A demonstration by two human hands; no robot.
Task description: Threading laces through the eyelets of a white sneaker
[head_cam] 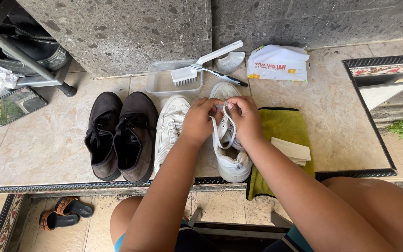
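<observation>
Two white sneakers stand side by side on the tiled ledge. Over the right white sneaker point(229, 158) my left hand point(199, 119) and my right hand point(246, 116) meet, each pinching a white shoelace point(223, 133) that loops down onto the shoe. The left white sneaker point(171, 123) lies partly under my left forearm. The fingertips and the lace ends between them are hidden by the hands.
A pair of dark brown shoes point(120, 135) sits to the left. Behind are a clear plastic tub point(162, 84) with a white brush point(197, 70) and toothbrush, and a tissue pack point(278, 63). A yellow-green cloth point(285, 128) with folded paper lies right. Sandals point(64, 212) rest below.
</observation>
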